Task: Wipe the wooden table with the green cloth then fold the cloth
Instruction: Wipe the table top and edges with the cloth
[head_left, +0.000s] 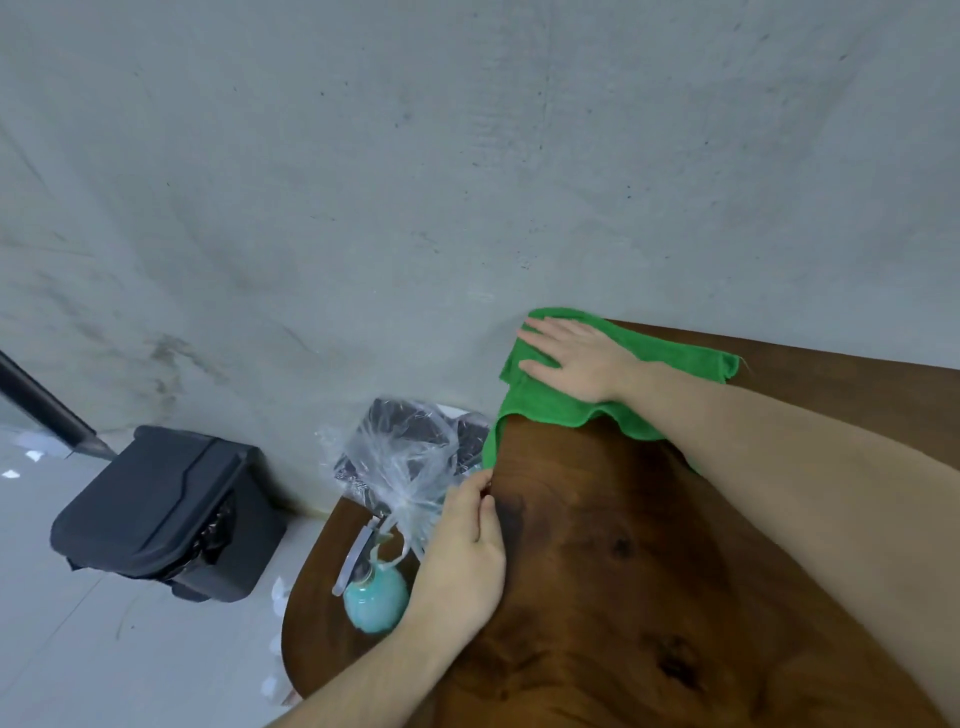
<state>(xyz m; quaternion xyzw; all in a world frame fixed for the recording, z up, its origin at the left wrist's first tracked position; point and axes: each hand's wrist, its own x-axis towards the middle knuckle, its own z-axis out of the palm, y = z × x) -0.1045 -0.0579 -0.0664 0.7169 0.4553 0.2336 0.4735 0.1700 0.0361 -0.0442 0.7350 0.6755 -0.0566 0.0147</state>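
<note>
- One green cloth (561, 400) lies spread at the far left corner of the wooden bench (623, 571), against the grey wall (415, 156); its left part hangs over the bench edge.
- Two hands: the right hand (576, 361) lies flat on the cloth, fingers spread, palm down. The left hand (467, 551) curls over the left edge of the bench; what its fingertips hold, if anything, cannot be told.
- One lower wooden surface (311, 597) sits beside the bench at left, carrying one teal spray bottle (374, 597) and one clear plastic bag (395, 457) with something dark inside.
- One black pedal bin (161, 514) stands on the pale floor (78, 649) near the wall, well apart from the bench.
- A few white scraps (278, 595) lie on the floor.
</note>
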